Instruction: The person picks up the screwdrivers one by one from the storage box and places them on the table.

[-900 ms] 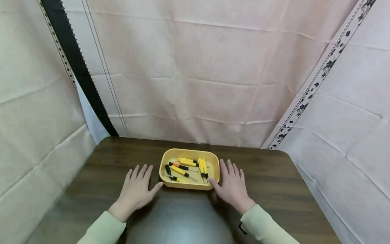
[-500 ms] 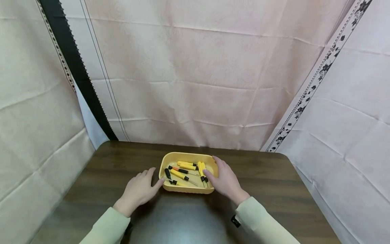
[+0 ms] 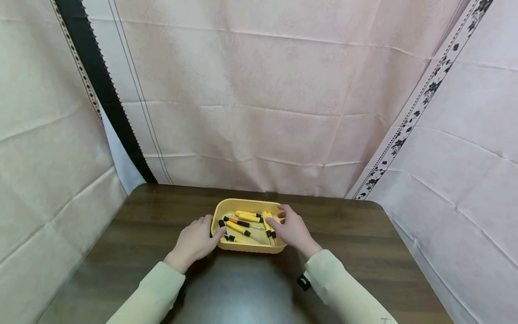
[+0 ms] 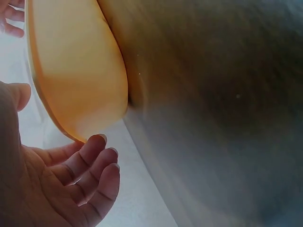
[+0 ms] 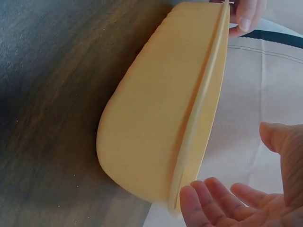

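On the table sits a yellow plastic tray (image 3: 248, 248) holding several small screwdrivers (image 3: 237, 227), mostly with yellow-and-black handles. One has an orange-and-black handle. My left hand (image 3: 193, 242) is at the tray's left end, thumb extended over the rim; its relaxed fingers (image 4: 97, 163) are at the end wall in the left wrist view. My right hand (image 3: 295, 229) is at the right end, its thumb over the inside near two upright-lying screwdrivers (image 3: 268, 225). In the right wrist view its loosely bent fingers (image 5: 210, 201) are beside the rim, thumb apart from it.
The dark wooden table (image 3: 352, 252) extends to both sides of the tray. Behind it hangs a pale cloth (image 3: 259, 112), with more cloth at left and right. A black wristband (image 3: 303, 282) shows at my right sleeve.
Both hands have moved inward to the tray's ends. Their fingers, spread wide on the table at first, have drawn closer together, and the thumbs now reach over the rim. The tray has barely moved.
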The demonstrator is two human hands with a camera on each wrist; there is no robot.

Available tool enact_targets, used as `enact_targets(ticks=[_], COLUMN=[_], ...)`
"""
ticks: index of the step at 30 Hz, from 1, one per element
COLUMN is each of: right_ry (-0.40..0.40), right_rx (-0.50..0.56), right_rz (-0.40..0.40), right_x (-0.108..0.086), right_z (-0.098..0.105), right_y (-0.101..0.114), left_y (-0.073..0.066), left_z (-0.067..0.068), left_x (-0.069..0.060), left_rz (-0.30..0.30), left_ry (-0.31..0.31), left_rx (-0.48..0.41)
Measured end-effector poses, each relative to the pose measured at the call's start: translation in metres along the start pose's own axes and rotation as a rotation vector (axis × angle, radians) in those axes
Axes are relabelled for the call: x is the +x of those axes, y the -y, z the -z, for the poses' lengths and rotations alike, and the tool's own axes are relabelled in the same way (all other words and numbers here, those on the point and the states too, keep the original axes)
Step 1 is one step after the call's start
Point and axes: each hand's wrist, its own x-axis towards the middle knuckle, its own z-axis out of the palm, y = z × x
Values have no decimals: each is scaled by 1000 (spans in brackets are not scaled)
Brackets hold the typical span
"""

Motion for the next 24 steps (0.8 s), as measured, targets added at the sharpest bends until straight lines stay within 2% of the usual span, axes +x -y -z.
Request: enact_targets(ticks=[8,14,20,24], right_ry=[26,47,80,100], right_rx=[40,36,7,-34], right_rz=[-30,-14,-28,-48], right_x=[-4,-2,5,12], right_z=[1,-3,-5,-7], right_y=[4,8,8,9], left_y=[2,8,9,7], left_z=[-1,2,-1,-1], left_x=[4,8,17,23], left_rz=[0,1,-37,-36], left_ry=[22,14,49,95], left_rx=[-3,42,99,114])
